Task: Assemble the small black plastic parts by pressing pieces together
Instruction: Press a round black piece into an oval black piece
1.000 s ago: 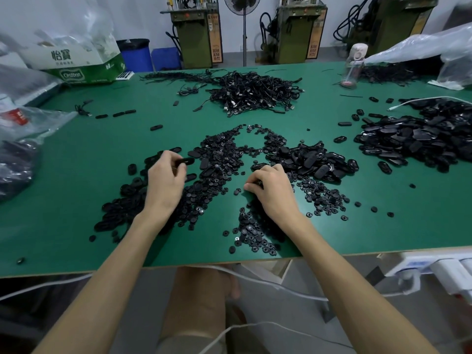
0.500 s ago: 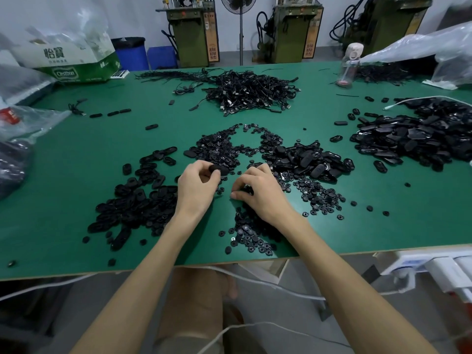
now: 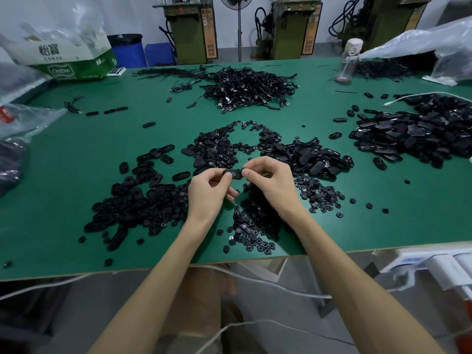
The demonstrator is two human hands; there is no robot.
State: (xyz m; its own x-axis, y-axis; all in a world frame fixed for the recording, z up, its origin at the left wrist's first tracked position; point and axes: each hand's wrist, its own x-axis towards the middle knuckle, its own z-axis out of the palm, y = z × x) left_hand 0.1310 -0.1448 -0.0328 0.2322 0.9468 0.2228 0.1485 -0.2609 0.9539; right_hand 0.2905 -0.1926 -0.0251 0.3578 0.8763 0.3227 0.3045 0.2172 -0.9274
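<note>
Oval piece (image 3: 233, 173): raised between both hands, level, judged ready for pressing.
Left hand (image 3: 207, 198): thumb and forefinger pinch its left end, steadying it.
Right hand (image 3: 273, 185): fingertips pinch its right end; whether there is an insert beneath them cannot be told.
Round pieces (image 3: 255, 226): heaped nearside of it, within reach.
Oval shells (image 3: 138, 200): heaped to its left.

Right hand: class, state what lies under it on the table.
Under the right hand a heap of small round parts spreads over the green table. Pieces directly beneath the palm are hidden.
</note>
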